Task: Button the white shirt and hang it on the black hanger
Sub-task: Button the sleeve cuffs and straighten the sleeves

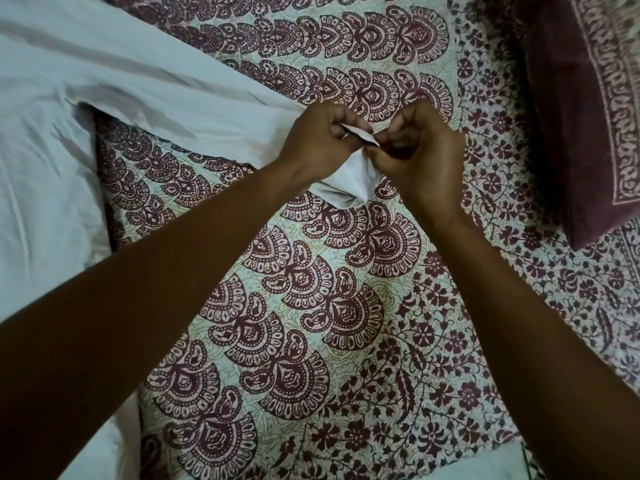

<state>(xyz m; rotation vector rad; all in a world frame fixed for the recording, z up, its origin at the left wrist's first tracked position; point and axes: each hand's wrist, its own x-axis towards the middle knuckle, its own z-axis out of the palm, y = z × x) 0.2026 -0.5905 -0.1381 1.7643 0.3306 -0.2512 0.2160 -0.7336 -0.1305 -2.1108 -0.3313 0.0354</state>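
Note:
The white shirt (52,140) lies spread over the left of a patterned bed, one sleeve stretching right toward the middle. My left hand (320,138) and my right hand (420,154) meet at the sleeve's cuff (349,183), both pinching its edges close together. The cuff is lifted a little and bunched between the fingers. Any button there is hidden by my fingers. No black hanger is in view.
A bedsheet (311,306) printed with maroon paisley and flowers covers the bed. A maroon pillow (588,109) sits at the upper right. More white fabric (104,455) shows at the bottom left edge.

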